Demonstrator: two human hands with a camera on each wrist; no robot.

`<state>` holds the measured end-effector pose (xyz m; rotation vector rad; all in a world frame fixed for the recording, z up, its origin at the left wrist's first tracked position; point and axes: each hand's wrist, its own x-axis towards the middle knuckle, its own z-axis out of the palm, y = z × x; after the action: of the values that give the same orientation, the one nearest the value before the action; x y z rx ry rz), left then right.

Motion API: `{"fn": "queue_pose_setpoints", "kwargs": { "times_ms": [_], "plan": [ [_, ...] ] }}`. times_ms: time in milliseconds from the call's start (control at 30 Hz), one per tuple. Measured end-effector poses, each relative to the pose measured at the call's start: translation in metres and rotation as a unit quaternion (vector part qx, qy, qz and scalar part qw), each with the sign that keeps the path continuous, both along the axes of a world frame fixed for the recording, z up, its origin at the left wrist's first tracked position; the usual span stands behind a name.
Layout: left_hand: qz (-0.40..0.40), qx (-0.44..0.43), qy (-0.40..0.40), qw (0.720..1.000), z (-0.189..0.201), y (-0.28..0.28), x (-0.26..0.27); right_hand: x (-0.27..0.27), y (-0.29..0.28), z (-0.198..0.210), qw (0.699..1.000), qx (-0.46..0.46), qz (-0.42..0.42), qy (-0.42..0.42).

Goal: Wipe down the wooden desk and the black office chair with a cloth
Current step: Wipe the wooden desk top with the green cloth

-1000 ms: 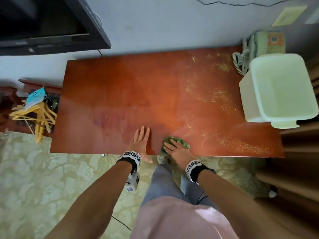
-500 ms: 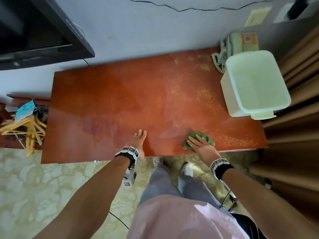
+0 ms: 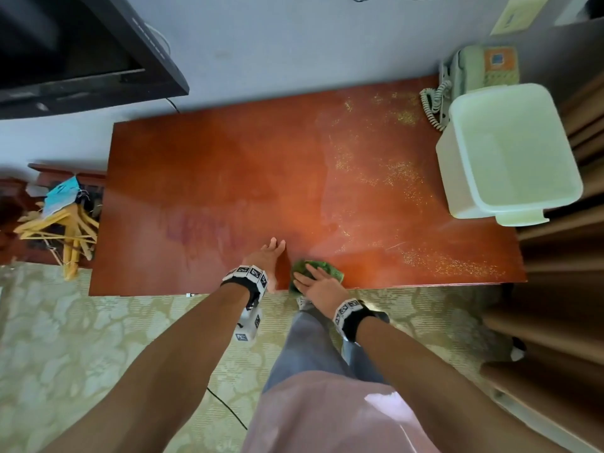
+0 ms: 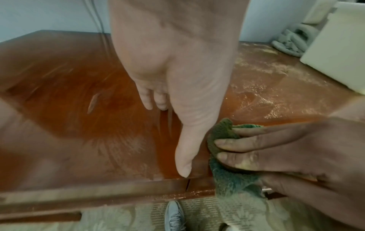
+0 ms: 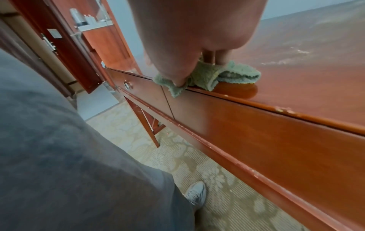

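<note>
The reddish wooden desk (image 3: 228,178) fills the head view. Yellowish dust covers its right part (image 3: 385,178). My left hand (image 3: 269,255) lies flat on the desk near the front edge, fingers straight (image 4: 150,100). Just to its right, my right hand (image 3: 315,281) presses a crumpled green cloth (image 3: 327,268) onto the desk at the front edge. The right fingers (image 4: 237,143) lie across the cloth (image 4: 221,134). In the right wrist view a corner of the cloth (image 5: 227,75) hangs over the desk's edge (image 5: 256,106). No black chair is in view.
A white plastic bin (image 3: 510,152) and a telephone (image 3: 480,67) stand on the desk's right end. A dark TV screen (image 3: 65,44) hangs on the wall at upper left. Yellow hangers (image 3: 62,230) lie left of the desk. Brown curtains (image 3: 562,289) are on the right.
My right hand slid the cloth back to the left along the front edge, ending close beside my left hand. The left hand stayed in place.
</note>
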<state>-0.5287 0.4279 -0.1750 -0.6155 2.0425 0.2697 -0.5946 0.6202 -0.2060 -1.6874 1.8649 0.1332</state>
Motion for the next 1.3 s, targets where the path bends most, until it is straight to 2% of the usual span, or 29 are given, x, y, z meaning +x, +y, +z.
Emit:
{"fn": "queue_pose_setpoints", "kwargs": {
  "times_ms": [100,200,300,400,533,633,733,767,867,900,1000,1100,1167,1200,1233,1300],
  "plan": [
    [-0.013,-0.024,-0.008,1.000,0.004,0.005,-0.009,0.006,-0.001,-0.004,1.000,-0.007,-0.002,0.003],
    [0.017,-0.026,0.001,1.000,0.006,0.009,-0.021,-0.012,0.021,-0.002,1.000,-0.028,-0.005,-0.004],
    [0.035,-0.080,0.049,0.995,0.004,0.028,-0.020,-0.041,0.059,0.001,0.999,-0.012,-0.033,-0.002],
    [0.019,-0.128,0.115,0.985,0.002,0.059,-0.016,-0.072,0.102,-0.004,0.997,0.004,-0.082,0.006],
    [-0.069,-0.105,0.205,0.971,0.001,0.101,-0.029,-0.111,0.162,-0.011,0.980,-0.002,-0.196,0.023],
    [-0.110,-0.068,0.236,0.963,0.002,0.121,-0.049,-0.144,0.203,-0.014,0.956,0.001,-0.286,0.069],
    [-0.141,-0.054,0.255,0.955,0.007,0.128,-0.067,-0.178,0.245,-0.025,0.928,0.007,-0.369,0.060],
    [-0.156,-0.052,0.257,0.952,0.008,0.129,-0.071,-0.188,0.260,-0.027,0.913,-0.013,-0.403,0.061],
    [-0.183,-0.051,0.250,0.950,0.011,0.129,-0.078,-0.203,0.300,-0.029,0.853,-0.184,-0.477,0.102],
    [-0.185,-0.052,0.246,0.950,0.012,0.128,-0.079,-0.204,0.310,-0.030,0.832,-0.216,-0.501,0.102],
    [-0.179,-0.058,0.240,0.952,0.011,0.124,-0.076,-0.206,0.319,-0.031,0.796,-0.207,-0.566,0.051],
    [-0.171,-0.059,0.221,0.959,0.009,0.118,-0.071,-0.203,0.315,-0.038,0.774,-0.220,-0.593,0.040],
    [-0.161,-0.061,0.210,0.962,0.009,0.112,-0.067,-0.198,0.307,-0.036,0.771,-0.214,-0.598,0.040],
    [-0.153,-0.063,0.207,0.964,0.008,0.109,-0.065,-0.194,0.302,-0.033,0.781,-0.201,-0.590,0.040],
    [-0.143,-0.065,0.203,0.967,0.009,0.106,-0.063,-0.189,0.297,-0.031,0.798,-0.180,-0.573,0.044],
    [-0.121,-0.074,0.197,0.970,0.008,0.100,-0.056,-0.175,0.283,-0.027,0.852,-0.128,-0.505,0.055]
  ]
}}
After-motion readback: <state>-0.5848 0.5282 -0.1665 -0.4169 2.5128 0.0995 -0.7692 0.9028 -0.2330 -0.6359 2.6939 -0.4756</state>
